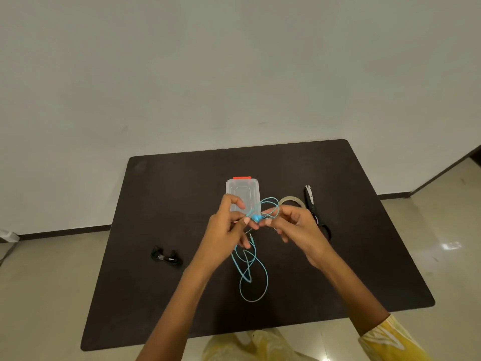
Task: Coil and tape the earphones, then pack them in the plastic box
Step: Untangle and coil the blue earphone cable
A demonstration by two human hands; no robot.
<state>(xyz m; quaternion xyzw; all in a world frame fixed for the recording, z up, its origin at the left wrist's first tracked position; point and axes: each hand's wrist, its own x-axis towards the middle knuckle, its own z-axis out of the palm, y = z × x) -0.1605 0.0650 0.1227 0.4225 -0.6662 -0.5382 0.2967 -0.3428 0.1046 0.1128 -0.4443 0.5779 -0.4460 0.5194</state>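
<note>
Head view: my left hand (229, 225) and right hand (294, 225) are raised over the middle of the dark table (182, 295), fingertips nearly meeting. Between them I hold the blue earphones (256, 218): left thumb and fingers pinch at the blue earbud, right fingers curl around the cable just beside it. A small loop of cable arches up from the right fingers, over the near end of the plastic box (242, 194). The rest of the cable hangs down from the left hand and lies in loose, uncoiled loops on the table toward me. The box is clear with an orange latch at its far end, lid on, lying flat behind my hands. Tape roll (291, 201) lies just right of the box, partly hidden by my right fingers. Black scissors (312, 204) lie right of the tape. A second, black pair of earphones (166, 257) sits well apart at left. Yellow sleeve (390, 340) on the right forearm.
</note>
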